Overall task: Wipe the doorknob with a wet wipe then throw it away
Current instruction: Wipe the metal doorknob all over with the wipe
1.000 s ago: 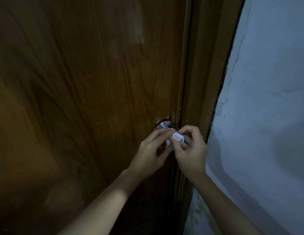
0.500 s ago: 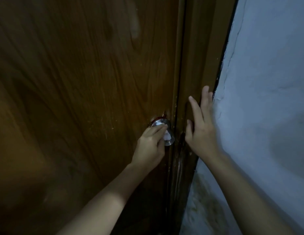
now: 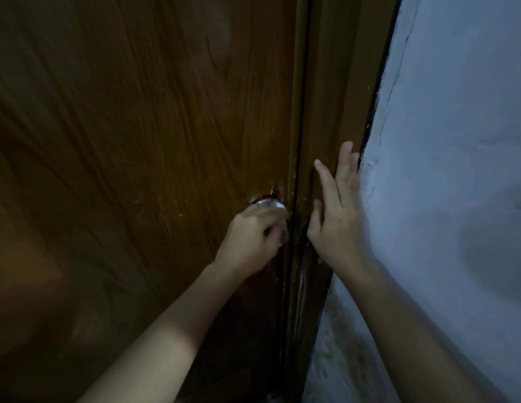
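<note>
The left hand (image 3: 253, 237) curled round the doorknob (image 3: 268, 204); the wet wipe was hidden, presumably inside. The right hand (image 3: 337, 213), at three o'clock, lay spread against the door frame (image 3: 335, 97). The wipe could slip unnoticed, leaving bare fingers rubbing metal

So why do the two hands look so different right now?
The left hand is curled around the doorknob, while the right hand is flat with its fingers straight. The left hand is on the door; the right hand rests against the door frame, next to the wall. The left hand's fingers hide what is under them, so the wipe can't be seen; the right hand holds nothing. Both are bare and reach forward.
</note>
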Demonstrator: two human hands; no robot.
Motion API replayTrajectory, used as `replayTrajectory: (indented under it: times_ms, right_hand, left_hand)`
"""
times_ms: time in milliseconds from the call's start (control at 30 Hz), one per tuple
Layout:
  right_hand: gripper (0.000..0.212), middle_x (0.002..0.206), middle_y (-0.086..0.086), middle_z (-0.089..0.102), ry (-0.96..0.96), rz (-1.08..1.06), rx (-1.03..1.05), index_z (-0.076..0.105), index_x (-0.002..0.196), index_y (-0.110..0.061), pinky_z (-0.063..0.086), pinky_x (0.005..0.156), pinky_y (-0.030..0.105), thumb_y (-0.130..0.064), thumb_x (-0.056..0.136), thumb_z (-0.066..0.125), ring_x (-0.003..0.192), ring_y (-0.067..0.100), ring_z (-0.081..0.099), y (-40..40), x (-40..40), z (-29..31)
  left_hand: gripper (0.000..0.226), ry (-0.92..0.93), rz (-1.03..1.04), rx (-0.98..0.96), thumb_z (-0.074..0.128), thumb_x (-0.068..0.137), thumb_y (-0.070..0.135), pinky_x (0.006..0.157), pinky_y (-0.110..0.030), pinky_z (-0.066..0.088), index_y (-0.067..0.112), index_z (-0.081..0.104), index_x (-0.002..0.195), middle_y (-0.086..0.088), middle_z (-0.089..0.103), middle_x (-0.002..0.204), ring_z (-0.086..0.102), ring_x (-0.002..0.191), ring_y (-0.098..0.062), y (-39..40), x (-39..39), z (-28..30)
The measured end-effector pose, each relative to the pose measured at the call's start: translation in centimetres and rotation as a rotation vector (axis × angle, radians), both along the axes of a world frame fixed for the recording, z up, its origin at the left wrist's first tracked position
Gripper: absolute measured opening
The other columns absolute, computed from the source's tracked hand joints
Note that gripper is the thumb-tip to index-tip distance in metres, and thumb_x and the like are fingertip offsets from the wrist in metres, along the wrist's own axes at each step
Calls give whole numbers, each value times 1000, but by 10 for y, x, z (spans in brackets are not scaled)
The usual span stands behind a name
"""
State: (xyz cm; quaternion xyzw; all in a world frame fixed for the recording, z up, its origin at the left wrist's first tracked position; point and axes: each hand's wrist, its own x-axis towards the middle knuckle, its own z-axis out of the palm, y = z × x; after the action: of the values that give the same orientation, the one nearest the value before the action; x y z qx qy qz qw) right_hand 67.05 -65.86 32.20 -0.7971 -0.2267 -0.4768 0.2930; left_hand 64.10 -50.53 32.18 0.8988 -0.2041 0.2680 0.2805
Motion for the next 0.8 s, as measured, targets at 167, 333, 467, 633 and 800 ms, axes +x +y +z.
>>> replayTrajectory:
  times_ms: [167,333,467,633,800]
  right_hand:
    - [55,149,25,18,-3,9,46,41,134,-1,24,114,52,14,82,46,141,31,8,4,3,-1]
    - [54,149,28,19,6,18,34,42,133,-1,28,111,55,14,81,47,141,29,6,2,1,-1]
    - [53,150,26,18,-2,20,34,42,133,-3,26,113,52,13,82,48,142,27,5,1,3,-2]
    - [54,150,26,17,-9,32,53,42,133,-4,18,117,49,15,82,45,142,26,3,4,4,-3]
    - [56,150,27,19,-9,47,74,42,133,-4,19,116,50,17,81,45,142,26,4,3,4,-3]
  left_hand:
    - [25,3,37,-34,54,89,12,93,-7,32,12,65,111,-2,68,114,53,111,-7,-2,-7,-2]
    - [17,86,-109,278,50,88,11,91,-25,41,12,67,92,-3,68,97,56,99,-13,-17,11,14]
    - [23,61,84,-215,52,90,12,82,-6,42,13,67,107,6,65,107,56,96,3,-10,-10,-1]
    - [25,228,168,-688,54,90,15,71,1,44,14,64,113,15,63,100,57,80,20,-7,-23,-6]
    - [23,305,378,-1044,56,89,17,57,-6,47,15,65,110,15,64,80,61,65,11,-28,-29,-16]
